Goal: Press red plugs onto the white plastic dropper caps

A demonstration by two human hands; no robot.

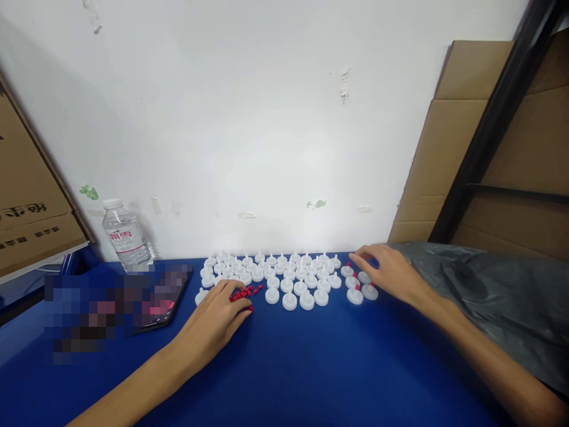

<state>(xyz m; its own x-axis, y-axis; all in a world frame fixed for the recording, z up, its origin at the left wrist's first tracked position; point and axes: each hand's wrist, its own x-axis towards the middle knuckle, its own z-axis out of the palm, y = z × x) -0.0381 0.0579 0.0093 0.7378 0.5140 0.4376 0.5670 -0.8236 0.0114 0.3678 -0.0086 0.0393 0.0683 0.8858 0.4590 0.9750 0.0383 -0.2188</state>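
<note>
My left hand (220, 308) rests on the blue table beside a small pile of red caps (242, 293). Its thumb and fingers curl down around the near side of the pile, with a red cap at the fingertips. My right hand (383, 270) reaches in from the right, thumb and finger pinched together at the red tip of a round white piece (347, 271). Beside it stand several similar white pieces with red tips (354, 295). Between the hands, many white discs with upright stems (289, 301) stand in rough rows, stems uncovered.
A clear water bottle (127, 237) stands by the white wall at the left. A dark phone (166, 299) lies in front of it, partly blurred. Grey plastic sheeting (489, 308) covers the right side. Cardboard (448, 142) leans behind it by a black metal post.
</note>
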